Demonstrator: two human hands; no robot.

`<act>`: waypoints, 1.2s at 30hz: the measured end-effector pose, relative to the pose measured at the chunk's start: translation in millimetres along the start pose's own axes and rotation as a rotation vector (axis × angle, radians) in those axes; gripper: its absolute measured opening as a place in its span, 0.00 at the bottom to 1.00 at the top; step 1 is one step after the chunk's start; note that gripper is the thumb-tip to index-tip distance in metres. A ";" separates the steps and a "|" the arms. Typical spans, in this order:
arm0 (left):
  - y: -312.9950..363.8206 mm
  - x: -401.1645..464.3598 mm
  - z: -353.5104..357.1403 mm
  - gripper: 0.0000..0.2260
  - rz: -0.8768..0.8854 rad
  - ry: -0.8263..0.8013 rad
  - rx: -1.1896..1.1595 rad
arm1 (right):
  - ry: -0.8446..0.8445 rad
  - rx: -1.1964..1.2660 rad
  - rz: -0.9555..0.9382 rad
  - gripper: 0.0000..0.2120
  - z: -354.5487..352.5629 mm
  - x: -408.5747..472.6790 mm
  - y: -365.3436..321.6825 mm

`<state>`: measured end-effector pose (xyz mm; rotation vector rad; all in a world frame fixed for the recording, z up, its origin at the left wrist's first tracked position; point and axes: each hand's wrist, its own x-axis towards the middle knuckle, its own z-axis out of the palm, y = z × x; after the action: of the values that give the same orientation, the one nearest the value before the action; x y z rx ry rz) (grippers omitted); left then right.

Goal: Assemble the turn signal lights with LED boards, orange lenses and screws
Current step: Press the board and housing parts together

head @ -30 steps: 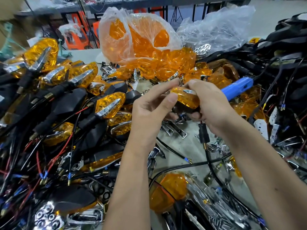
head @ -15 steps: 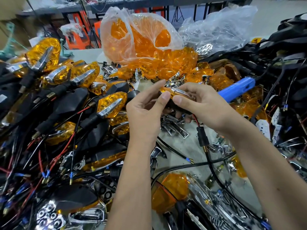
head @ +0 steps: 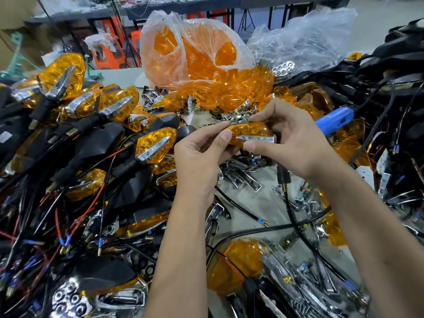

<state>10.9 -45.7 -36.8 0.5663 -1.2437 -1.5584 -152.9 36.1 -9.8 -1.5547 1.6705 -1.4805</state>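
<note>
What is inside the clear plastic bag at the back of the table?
The bag holds loose orange lenses, spilling from its mouth. How many, or what lies beneath them, is hidden.

Two plastic bags [head: 298, 40], one blue screwdriver [head: 332, 120], two hands [head: 199, 154].

A pale grey table [head: 263, 203] carries the clutter, bare only near its middle. From eight to eleven o'clock lies a heap of finished turn signals [head: 91, 138] with black housings and trailing red and black wires; at twelve o'clock sit a clear bag of orange lenses [head: 195, 53] and a spill of loose lenses [head: 241, 88]. Chrome trim pieces [head: 243, 177] scatter across the centre, a blue screwdriver [head: 335, 119] lies at two o'clock, and black wire harnesses [head: 390, 88] pile up at three o'clock.
</note>
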 end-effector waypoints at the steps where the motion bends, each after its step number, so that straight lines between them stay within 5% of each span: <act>1: -0.1 0.7 -0.4 0.07 0.012 -0.005 0.002 | 0.004 0.004 0.015 0.13 0.0 0.7 0.4; 7: -0.5 -0.7 -1.4 0.09 0.029 -0.071 0.046 | -0.002 -0.055 0.084 0.05 3.6 0.1 0.8; 23: -5.1 -1.3 2.0 0.06 0.147 -0.069 0.136 | 0.066 -0.013 -0.087 0.07 8.8 -0.8 3.9; 36: -1.2 -3.4 0.0 0.11 0.041 -0.090 -0.032 | 0.056 -0.031 -0.182 0.13 1.3 -0.1 2.6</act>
<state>11.7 -42.7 -38.7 0.4515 -1.2879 -1.5816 -153.0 35.3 -12.5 -1.7367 1.6257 -1.6091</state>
